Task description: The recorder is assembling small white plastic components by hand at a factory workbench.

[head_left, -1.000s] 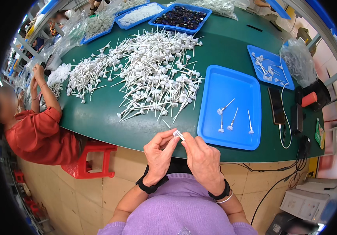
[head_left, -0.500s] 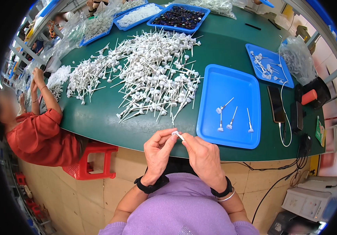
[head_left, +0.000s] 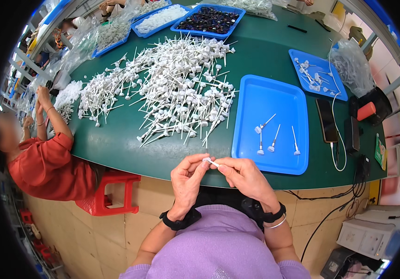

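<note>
At the table's near edge, my left hand (head_left: pixel 187 180) pinches the white head of a small white stemmed plastic piece (head_left: pixel 213 163). My right hand (head_left: pixel 248 179) grips the other end of its stem between thumb and fingertips. Beyond my hands spreads a large heap of similar white stemmed pieces (head_left: pixel 181 83), one with a thin stem pointing toward my left fingers. On the right lies a blue tray (head_left: pixel 255 93) holding several such pieces, their white heads mostly toward me.
A second blue tray (head_left: pixel 304 58) with more pieces lies far right, near a phone (head_left: pixel 325 121) on a white cable. Trays of dark round parts (head_left: pixel 209 21) and white parts (head_left: pixel 160 21) stand at the back. A person in red (head_left: pixel 46 162) works at left beside a red stool (head_left: pixel 127 186).
My right hand has turned, its wrist swinging outward to the right, while still gripping the stem. My left hand stays nearly in place. The view has shifted slightly.
</note>
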A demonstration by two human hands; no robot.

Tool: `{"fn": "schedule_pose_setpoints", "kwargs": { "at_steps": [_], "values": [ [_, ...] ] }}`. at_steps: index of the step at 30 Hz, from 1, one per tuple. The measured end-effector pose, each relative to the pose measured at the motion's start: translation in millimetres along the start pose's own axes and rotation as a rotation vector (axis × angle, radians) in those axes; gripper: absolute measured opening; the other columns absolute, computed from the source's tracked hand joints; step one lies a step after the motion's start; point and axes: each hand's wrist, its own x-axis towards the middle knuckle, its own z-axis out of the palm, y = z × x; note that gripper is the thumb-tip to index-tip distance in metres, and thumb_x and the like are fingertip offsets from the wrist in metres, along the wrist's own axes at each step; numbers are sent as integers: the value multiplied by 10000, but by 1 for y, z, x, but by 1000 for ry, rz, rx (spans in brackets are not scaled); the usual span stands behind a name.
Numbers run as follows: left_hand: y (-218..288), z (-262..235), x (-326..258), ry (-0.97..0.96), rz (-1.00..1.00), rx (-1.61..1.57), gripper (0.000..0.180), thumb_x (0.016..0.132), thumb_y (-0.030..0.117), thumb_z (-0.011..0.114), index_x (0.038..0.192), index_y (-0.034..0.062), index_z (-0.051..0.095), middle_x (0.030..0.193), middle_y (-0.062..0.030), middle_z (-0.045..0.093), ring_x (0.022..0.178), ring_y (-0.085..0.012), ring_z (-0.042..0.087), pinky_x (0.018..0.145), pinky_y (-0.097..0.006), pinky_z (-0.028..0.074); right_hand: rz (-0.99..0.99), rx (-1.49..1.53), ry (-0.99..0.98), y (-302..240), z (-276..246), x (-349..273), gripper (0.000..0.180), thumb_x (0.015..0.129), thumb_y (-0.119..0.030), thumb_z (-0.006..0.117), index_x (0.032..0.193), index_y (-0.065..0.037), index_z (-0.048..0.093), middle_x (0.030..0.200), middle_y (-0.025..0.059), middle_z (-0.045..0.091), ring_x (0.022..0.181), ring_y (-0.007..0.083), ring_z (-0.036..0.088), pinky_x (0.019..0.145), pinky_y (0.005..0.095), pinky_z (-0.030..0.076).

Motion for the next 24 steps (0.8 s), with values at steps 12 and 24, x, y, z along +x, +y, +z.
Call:
{"fn": "schedule_pose_setpoints", "kwargs": {
  "at_steps": [12,24],
  "values": [
    [-4,-3,-2,9,59,77,180,956,-29,621,1132,-57,647,1040,-156,727,971,-167,695,878,-264,537,77,162,-54,12,6,0,243,1046,-195,534,1145,-54,706,622,-48,498,556,30,450,497,215,350],
    [13,-3,14,32,-18,-16,158,953,42,654,1093,-29,672,944,-124,735,879,-163,706,826,-276,554,-33,-210,236,-24,-2,-23,232,1011,-166,558,1171,-30,658,647,137,574,555,228,569,552,360,449]
  ]
}}
